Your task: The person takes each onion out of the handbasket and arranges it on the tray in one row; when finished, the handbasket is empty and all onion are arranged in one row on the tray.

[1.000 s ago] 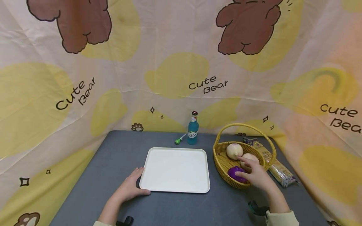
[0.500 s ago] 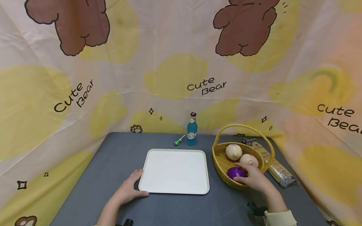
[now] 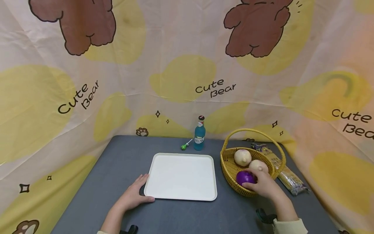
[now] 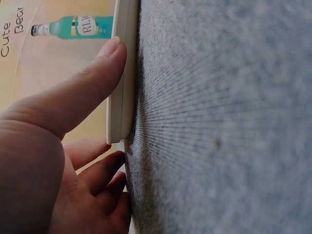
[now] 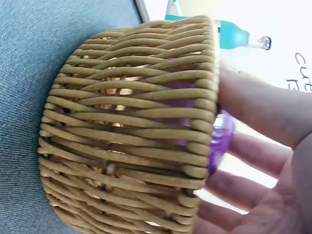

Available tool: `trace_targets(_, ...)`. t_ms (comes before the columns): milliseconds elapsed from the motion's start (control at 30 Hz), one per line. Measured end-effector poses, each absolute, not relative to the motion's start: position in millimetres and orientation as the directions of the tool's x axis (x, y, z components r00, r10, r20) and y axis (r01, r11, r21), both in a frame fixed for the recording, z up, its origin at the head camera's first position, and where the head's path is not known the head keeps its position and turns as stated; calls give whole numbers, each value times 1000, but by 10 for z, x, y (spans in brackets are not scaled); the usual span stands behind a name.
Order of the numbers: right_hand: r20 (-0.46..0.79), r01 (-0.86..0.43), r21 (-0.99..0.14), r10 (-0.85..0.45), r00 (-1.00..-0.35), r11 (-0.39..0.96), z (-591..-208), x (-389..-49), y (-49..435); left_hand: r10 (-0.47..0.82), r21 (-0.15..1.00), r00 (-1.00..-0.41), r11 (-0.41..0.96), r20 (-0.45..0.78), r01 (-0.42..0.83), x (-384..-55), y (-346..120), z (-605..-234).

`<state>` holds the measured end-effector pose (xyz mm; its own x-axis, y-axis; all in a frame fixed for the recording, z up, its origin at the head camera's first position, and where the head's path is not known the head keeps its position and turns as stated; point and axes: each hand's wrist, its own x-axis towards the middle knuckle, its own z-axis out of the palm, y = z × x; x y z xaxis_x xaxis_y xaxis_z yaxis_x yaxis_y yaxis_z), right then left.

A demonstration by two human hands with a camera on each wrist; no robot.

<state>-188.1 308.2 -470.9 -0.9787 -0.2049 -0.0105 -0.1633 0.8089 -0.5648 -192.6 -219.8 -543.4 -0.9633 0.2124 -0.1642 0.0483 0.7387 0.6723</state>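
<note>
My left hand [image 3: 132, 194] lies at the near left corner of a white rectangular tray [image 3: 180, 177]. Its thumb touches the tray's front side and its fingers, fairly straight, reach along the left side; the left wrist view shows the thumb against the rim [image 4: 122, 92]. My right hand [image 3: 264, 184] reaches over the near rim of a yellow wicker basket [image 3: 230, 183], thumb and fingers round a glossy purple onion [image 3: 244, 177]. Part of the onion [image 5: 222, 139] shows above the woven wall in the right wrist view. Two whitish onions [image 3: 242, 157] sit behind it in the basket.
A blue bottle [image 3: 199, 136] stands behind the tray, beside a green-headed lollipop [image 3: 185, 145]. Right of the basket lies a long clear packet [image 3: 287, 177]. The basket's tall handle [image 3: 257, 130] arches over it. A printed cloth [image 3: 175, 78] hangs behind the grey table [image 3: 117, 162].
My right hand has come down and toward me from above the whitish onion, and its fingers have closed round the purple onion. My left hand stays at the tray's corner.
</note>
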Motion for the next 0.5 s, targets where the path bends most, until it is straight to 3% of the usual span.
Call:
trace_targets(300,103,-190,-659,-163,-981,727,-4584,-1871,3012,211,673,-964,738,-161,49,-1938,-2194,-5435)
trace_targets(500,198,-251,-656,-158,-967,712,-4515,-1870,2922,217,677,-963,734,-158,54,-1935,-2199,-5449)
